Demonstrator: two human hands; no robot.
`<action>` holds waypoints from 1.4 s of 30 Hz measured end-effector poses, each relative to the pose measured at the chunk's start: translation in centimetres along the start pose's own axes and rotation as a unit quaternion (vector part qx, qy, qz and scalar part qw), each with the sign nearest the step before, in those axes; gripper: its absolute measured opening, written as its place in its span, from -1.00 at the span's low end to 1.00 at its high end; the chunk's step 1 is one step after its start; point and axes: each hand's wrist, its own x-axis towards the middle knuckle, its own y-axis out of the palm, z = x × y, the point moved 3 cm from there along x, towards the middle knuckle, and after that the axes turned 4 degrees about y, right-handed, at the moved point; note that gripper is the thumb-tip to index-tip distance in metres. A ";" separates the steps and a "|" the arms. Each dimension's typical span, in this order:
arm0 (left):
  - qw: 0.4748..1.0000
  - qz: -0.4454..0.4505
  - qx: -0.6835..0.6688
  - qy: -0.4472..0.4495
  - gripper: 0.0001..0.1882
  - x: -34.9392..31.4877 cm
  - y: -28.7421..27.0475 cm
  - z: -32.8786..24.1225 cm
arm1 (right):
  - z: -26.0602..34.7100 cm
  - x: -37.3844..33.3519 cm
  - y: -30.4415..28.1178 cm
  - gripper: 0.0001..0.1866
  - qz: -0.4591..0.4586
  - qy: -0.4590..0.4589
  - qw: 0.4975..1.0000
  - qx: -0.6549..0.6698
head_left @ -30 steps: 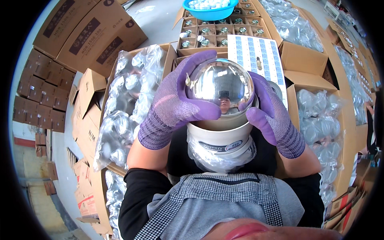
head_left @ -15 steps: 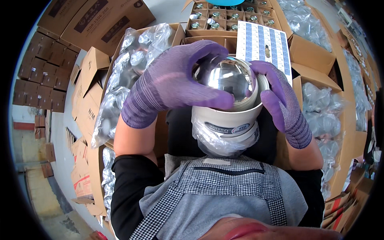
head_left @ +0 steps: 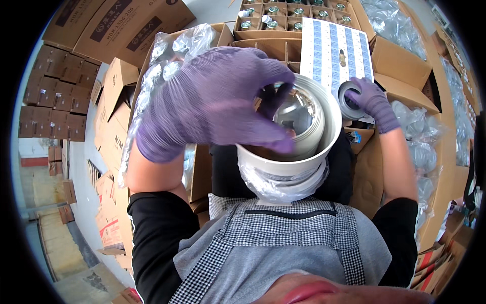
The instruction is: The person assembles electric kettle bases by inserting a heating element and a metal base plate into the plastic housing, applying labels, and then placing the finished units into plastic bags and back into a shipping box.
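A silver, mirror-like dome (head_left: 298, 112) sits inside a cream-white collar (head_left: 315, 133), which stands in a wider cream-white round container (head_left: 331, 121). Clear plastic film (head_left: 283, 185) wraps the container's lower part, between my knees. My left hand (head_left: 217, 104), in a purple knit glove and slightly blurred, hovers at the dome's left side. Its thumb and fingers are apart, with part of the dome showing between them. My right hand (head_left: 372, 101), gloved alike, grips a grey ring (head_left: 345, 104) that looks like a roll of tape, fingers in its hole, at the label sheet's lower edge.
Behind the container lies a label sheet (head_left: 331, 50) in blue and white. A divided carton (head_left: 309, 25) holds several glass items. Cartons with plastic-wrapped silver pieces (head_left: 195, 38) stand left and right (head_left: 412, 144). Stacked brown boxes (head_left: 55, 86) are at far left.
My right hand has left the container's rim and moved right onto the grey ring. My left hand has drawn back a little from the dome and risen. The blue round thing at the top is gone.
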 end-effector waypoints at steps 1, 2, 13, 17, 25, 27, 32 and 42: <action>0.998 -0.022 0.052 -0.015 -0.31 0.1 0.7 -0.7 | -0.6 0.5 2.3 -0.28 0.003 -0.007 1.000 -0.022; 0.993 -0.045 0.106 -0.030 -0.34 0.1 1.3 -1.3 | -1.0 0.8 3.8 -0.25 0.004 -0.014 0.999 -0.045; 0.936 -0.283 -0.206 0.038 -0.45 -1.2 -0.2 5.8 | 2.5 3.8 -0.7 -0.28 -0.107 -0.076 0.948 0.289; 0.896 -0.297 -0.329 0.001 -0.31 3.7 5.6 5.3 | 14.2 0.4 -9.9 -0.43 -0.292 -0.242 0.868 0.321; 0.862 -0.375 -0.330 0.079 -0.38 5.4 3.2 6.0 | 19.0 -0.9 -15.5 -0.49 -0.280 -0.438 0.702 0.486; 0.891 -0.350 -0.279 0.077 -0.65 2.4 0.4 9.9 | 17.2 -3.5 -15.7 -0.47 0.019 -0.399 0.580 0.710; 0.877 -0.198 -0.347 0.267 -0.25 -0.7 -1.1 3.8 | 12.5 -5.7 -14.7 -0.55 -0.167 -0.318 0.639 0.680; 0.907 -0.130 -0.153 0.371 -0.22 -0.8 0.1 2.5 | 16.3 -9.8 -15.0 -0.37 -0.088 -0.473 0.675 0.559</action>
